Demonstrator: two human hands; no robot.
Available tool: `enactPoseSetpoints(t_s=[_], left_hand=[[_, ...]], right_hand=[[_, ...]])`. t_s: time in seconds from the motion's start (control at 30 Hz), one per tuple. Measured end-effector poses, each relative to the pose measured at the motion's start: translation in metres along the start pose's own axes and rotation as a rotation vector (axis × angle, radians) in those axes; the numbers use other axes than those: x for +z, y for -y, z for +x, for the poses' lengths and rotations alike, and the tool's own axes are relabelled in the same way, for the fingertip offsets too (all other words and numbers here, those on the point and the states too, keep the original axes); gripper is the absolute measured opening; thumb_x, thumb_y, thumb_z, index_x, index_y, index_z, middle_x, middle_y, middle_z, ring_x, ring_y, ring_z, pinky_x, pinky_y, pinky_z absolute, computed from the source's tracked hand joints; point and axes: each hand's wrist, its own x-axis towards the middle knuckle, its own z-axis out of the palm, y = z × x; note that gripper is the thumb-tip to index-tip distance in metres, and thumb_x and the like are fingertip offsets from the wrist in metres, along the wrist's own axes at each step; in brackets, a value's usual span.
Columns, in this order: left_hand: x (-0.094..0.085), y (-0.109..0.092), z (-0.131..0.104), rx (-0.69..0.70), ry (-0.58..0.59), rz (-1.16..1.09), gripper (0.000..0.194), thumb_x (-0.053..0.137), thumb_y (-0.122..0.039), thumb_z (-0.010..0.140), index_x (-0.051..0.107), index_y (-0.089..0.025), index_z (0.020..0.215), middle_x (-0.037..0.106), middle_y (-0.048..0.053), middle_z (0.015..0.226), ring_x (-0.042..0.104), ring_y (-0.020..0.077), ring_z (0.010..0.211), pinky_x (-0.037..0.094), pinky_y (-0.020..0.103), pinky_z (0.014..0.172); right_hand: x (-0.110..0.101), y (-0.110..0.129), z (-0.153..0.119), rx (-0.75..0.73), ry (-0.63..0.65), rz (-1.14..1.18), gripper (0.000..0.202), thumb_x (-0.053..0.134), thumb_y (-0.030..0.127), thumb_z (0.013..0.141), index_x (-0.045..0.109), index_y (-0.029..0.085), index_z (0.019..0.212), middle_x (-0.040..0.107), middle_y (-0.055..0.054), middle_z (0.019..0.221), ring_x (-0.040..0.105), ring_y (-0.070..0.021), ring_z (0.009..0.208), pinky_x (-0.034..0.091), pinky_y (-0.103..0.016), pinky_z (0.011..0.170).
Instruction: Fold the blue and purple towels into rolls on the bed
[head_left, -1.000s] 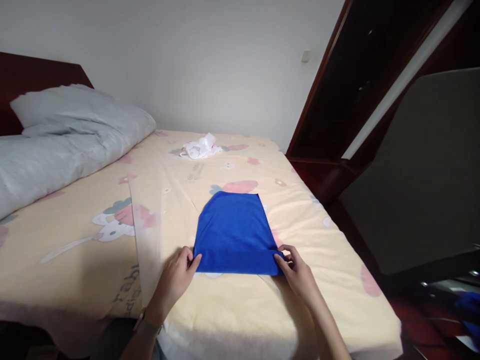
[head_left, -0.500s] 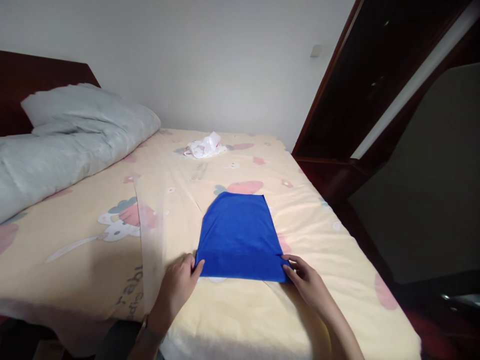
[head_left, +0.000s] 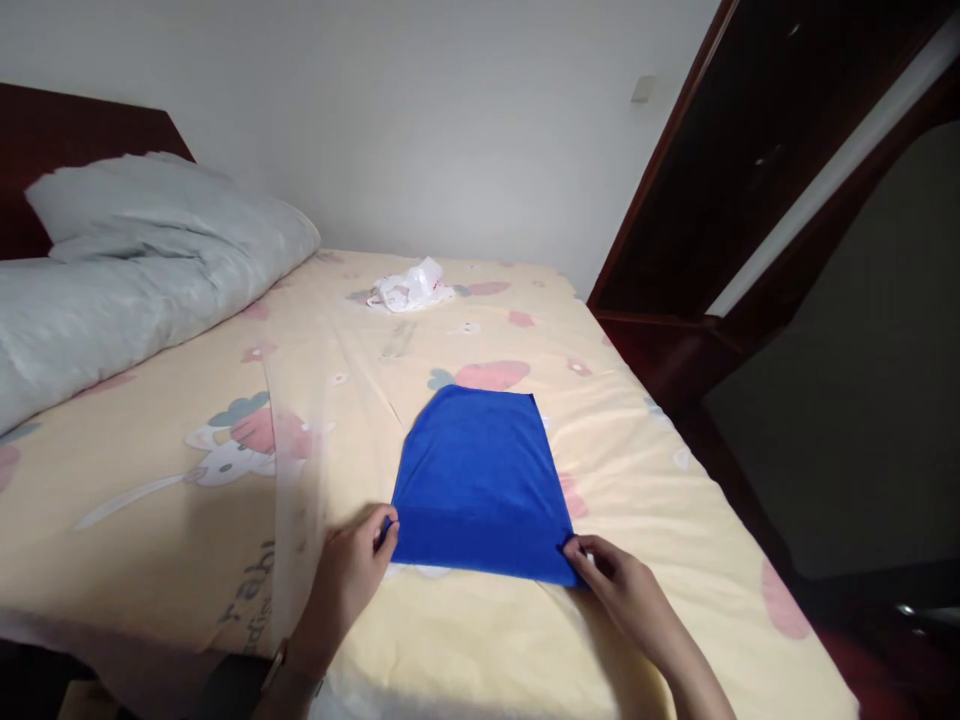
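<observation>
A blue cloth (head_left: 480, 480) lies spread on the bed, its near edge straight and its far left corner slanted. My left hand (head_left: 358, 562) pinches the cloth's left side near the front corner, thumb and fingers closed on the fabric. At the near right corner my right hand (head_left: 611, 572) pinches the cloth between thumb and fingertips. The near strip of the cloth looks slightly darker than the rest.
A patterned yellow sheet (head_left: 465, 640) covers the bed. A crumpled white plastic bag (head_left: 411, 287) lies toward the wall. The grey quilt (head_left: 150, 270) is bunched at the left by a dark wooden headboard (head_left: 82, 130). Dark wooden furniture (head_left: 712, 200) stands beyond the bed's right edge.
Both hands have closed more tightly on the cloth's sides. The right hand and the near right corner have moved slightly toward me. The camera view has shifted a little.
</observation>
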Motion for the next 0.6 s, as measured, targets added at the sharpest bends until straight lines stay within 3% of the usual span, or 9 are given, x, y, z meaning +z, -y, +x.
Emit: enactPoseSetpoints(t_s=[0.1,0.17,0.23,0.3,0.37,0.47,0.53,0.6], left_hand=[[-0.009,0.009,0.002,0.109,0.006,0.014,0.02,0.051,-0.033,0.092,0.068,-0.024,0.094,0.071,0.003,0.088,0.066,0.0165,0.079,0.052,0.027,0.075],[-0.016,0.02,0.004,0.22,0.052,-0.015,0.026,0.048,-0.026,0.091,0.071,-0.024,0.102,0.072,0.006,0.107,0.066,0.0202,0.101,0.051,0.031,0.09],[-0.022,0.03,0.005,0.308,0.116,-0.014,0.037,0.045,-0.018,0.086,0.07,-0.027,0.112,0.068,0.005,0.122,0.061,0.0211,0.115,0.048,0.034,0.101],[-0.027,0.038,0.006,0.356,0.16,-0.002,0.045,0.046,-0.015,0.083,0.067,-0.029,0.121,0.065,0.003,0.129,0.059,0.0211,0.12,0.046,0.035,0.105],[-0.027,0.042,0.007,0.371,0.164,0.006,0.045,0.051,-0.017,0.082,0.065,-0.029,0.123,0.065,0.003,0.13,0.059,0.022,0.121,0.046,0.036,0.105],[-0.02,0.041,0.011,0.343,0.12,-0.006,0.036,0.058,-0.024,0.085,0.066,-0.028,0.12,0.066,0.004,0.128,0.06,0.0232,0.119,0.046,0.037,0.104],[-0.012,0.038,0.016,0.306,0.071,-0.034,0.03,0.057,-0.03,0.089,0.067,-0.027,0.117,0.068,0.005,0.124,0.061,0.0236,0.117,0.047,0.037,0.103],[-0.003,0.032,0.02,0.263,0.018,-0.075,0.028,0.053,-0.034,0.092,0.067,-0.024,0.114,0.07,0.007,0.118,0.063,0.0238,0.112,0.049,0.037,0.1]], right_hand=[[-0.004,-0.004,-0.004,-0.072,0.05,0.02,0.039,0.074,0.048,0.076,0.07,0.025,0.108,0.061,-0.003,0.089,0.058,-0.0203,0.074,0.049,-0.029,0.066],[-0.006,-0.007,-0.005,-0.194,0.04,0.02,0.041,0.076,0.036,0.072,0.069,0.027,0.112,0.058,-0.006,0.11,0.06,-0.0235,0.095,0.052,-0.03,0.079],[-0.008,-0.007,-0.004,-0.275,0.008,-0.026,0.035,0.072,0.032,0.075,0.069,0.028,0.11,0.051,-0.007,0.124,0.054,-0.0263,0.115,0.05,-0.032,0.093],[-0.008,-0.005,-0.002,-0.287,-0.018,-0.063,0.028,0.066,0.035,0.082,0.069,0.027,0.109,0.048,-0.008,0.131,0.054,-0.026,0.116,0.049,-0.033,0.093],[-0.007,-0.001,0.0,-0.242,-0.039,-0.06,0.029,0.061,0.041,0.087,0.068,0.026,0.111,0.055,-0.008,0.122,0.061,-0.0221,0.094,0.052,-0.031,0.079],[-0.004,0.002,0.005,-0.13,-0.06,-0.002,0.041,0.059,0.047,0.09,0.062,0.023,0.123,0.061,-0.002,0.081,0.055,-0.0175,0.064,0.047,-0.028,0.06],[0.0,0.001,0.01,-0.078,-0.072,0.06,0.049,0.058,0.052,0.091,0.057,0.023,0.13,0.06,0.001,0.07,0.057,-0.019,0.065,0.046,-0.028,0.061],[0.004,0.0,0.017,-0.062,-0.103,0.114,0.053,0.057,0.056,0.09,0.054,0.022,0.131,0.066,-0.001,0.079,0.062,-0.0216,0.074,0.047,-0.029,0.067]])
